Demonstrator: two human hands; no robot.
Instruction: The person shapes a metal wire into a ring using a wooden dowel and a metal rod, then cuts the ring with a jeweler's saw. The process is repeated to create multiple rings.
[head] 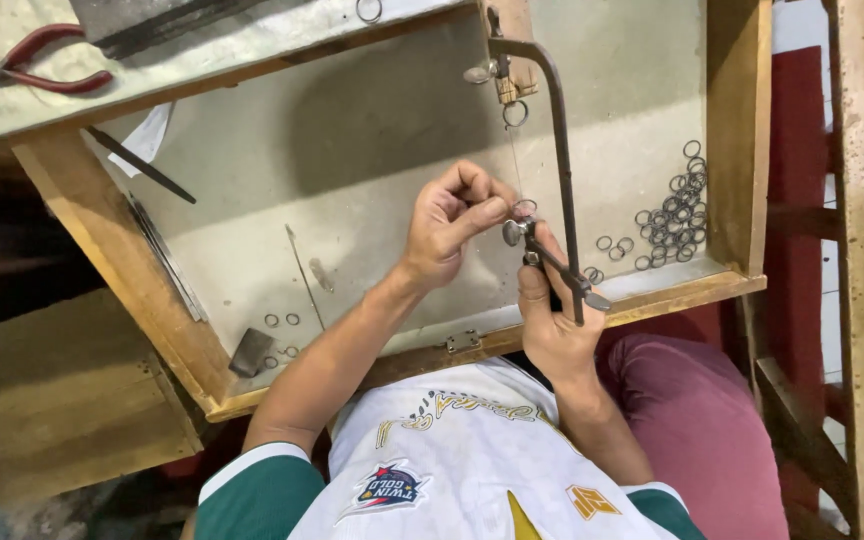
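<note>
Over the wooden bench drawer (737, 120), your left hand (449, 228) pinches a metal ring (524, 208) while your right hand (552, 320) grips the jeweller's saw (560, 170), blade threading apparently in hand and calling for steady fingers.

We see a small jewellery workshop, worn wooden bench drawer (735, 150) lined with pale sheet, heap of small grey metal rings (674, 215), thin-bladed metal frame saw (552, 160), red-handled pliers (37, 68) on the scratched grey bench top (252, 40).
</note>
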